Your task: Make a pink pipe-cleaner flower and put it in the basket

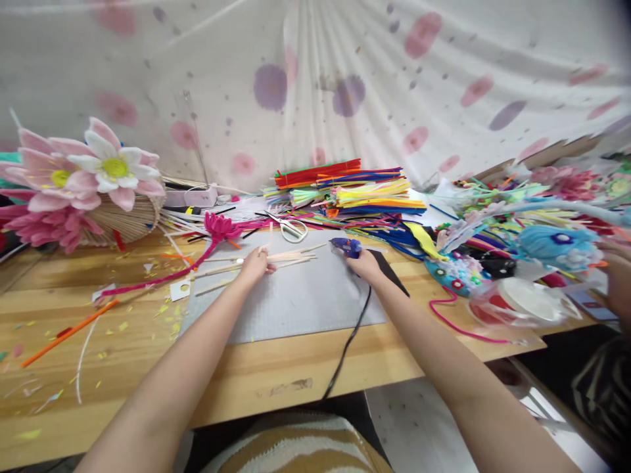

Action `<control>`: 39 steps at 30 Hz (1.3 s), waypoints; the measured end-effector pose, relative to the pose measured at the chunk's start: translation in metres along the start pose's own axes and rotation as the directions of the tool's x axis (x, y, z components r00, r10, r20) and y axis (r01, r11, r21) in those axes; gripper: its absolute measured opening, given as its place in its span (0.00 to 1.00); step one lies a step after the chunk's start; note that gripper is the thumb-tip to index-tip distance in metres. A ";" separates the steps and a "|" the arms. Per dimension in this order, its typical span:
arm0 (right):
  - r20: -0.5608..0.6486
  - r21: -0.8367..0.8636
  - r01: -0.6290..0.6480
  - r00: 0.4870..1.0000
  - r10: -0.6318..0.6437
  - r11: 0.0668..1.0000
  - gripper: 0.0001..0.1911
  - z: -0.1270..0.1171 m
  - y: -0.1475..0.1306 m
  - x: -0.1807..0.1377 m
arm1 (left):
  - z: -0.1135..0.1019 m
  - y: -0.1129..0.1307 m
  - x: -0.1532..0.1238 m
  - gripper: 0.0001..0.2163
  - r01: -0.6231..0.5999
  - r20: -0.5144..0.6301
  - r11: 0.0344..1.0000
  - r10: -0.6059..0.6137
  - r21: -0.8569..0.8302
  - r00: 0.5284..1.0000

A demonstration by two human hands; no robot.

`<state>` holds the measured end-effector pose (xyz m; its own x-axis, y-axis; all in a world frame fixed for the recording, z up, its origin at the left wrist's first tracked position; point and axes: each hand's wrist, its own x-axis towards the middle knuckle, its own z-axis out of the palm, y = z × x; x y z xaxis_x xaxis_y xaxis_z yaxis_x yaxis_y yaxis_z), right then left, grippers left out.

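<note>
My right hand [365,265] is closed round the handle of a blue glue gun [348,246], its nozzle pointing left. From the gun a black cord [351,335] runs down over the table edge. Several thin wooden sticks [294,257] fan out to the right of my left hand [258,265], whose fingers are pinched on them. More pale sticks [211,288] lie to the left of that hand. Both hands are above a grey board [296,309]. Just behind the board lie white-handled scissors [292,228], partly spread.
Bundles of coloured pipe cleaners [369,194] are stacked at the back. Pink and white fuzzy flowers [113,167] stand at left, near a magenta flower [217,230] on a long stem. A clear tape roll [522,302] is at right, beside another person's arm [618,276].
</note>
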<state>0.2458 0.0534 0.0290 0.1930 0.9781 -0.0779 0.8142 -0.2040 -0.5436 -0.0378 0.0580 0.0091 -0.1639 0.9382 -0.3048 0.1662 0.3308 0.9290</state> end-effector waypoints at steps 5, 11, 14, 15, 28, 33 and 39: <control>-0.088 0.041 -0.033 0.995 0.036 0.999 0.14 -0.007 0.009 0.006 | 0.002 0.004 -0.009 0.11 0.016 -0.049 0.995 -0.020 -0.098 0.999; -0.065 0.008 0.076 0.995 -0.075 0.997 0.14 0.011 -0.002 0.023 | -0.009 0.012 -0.023 0.10 0.001 -0.030 0.977 -0.008 -0.216 1.000; -0.095 -0.043 0.109 0.989 -0.113 0.993 0.17 0.010 0.004 0.022 | -0.019 0.015 -0.030 0.08 -0.043 -0.092 0.956 0.017 -0.289 0.996; -0.135 -0.069 0.118 0.983 -0.126 0.991 0.19 0.008 0.008 0.017 | -0.021 0.016 -0.032 0.08 -0.062 -0.121 0.952 0.026 -0.299 0.992; 0.160 -0.278 0.728 0.678 -0.717 0.627 0.26 0.061 -0.072 -0.033 | -0.014 -0.013 -0.060 0.13 -0.314 -0.263 0.783 0.199 -0.536 0.944; 0.378 -0.440 0.700 0.713 -0.591 0.562 0.18 0.064 -0.117 -0.019 | -0.022 -0.013 -0.060 0.15 -0.330 -0.340 0.755 0.151 -0.567 0.928; 0.341 -0.479 0.635 0.771 -0.538 0.606 0.14 0.065 -0.112 -0.028 | -0.036 -0.010 -0.054 0.15 -0.532 -0.580 0.637 0.159 -0.558 0.799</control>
<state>0.1138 0.0513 0.0379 -0.4760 0.8779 -0.0524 0.8783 0.4775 0.0217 -0.0654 0.0002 0.0239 -0.6687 0.7431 0.0261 -0.3497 -0.3452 0.8709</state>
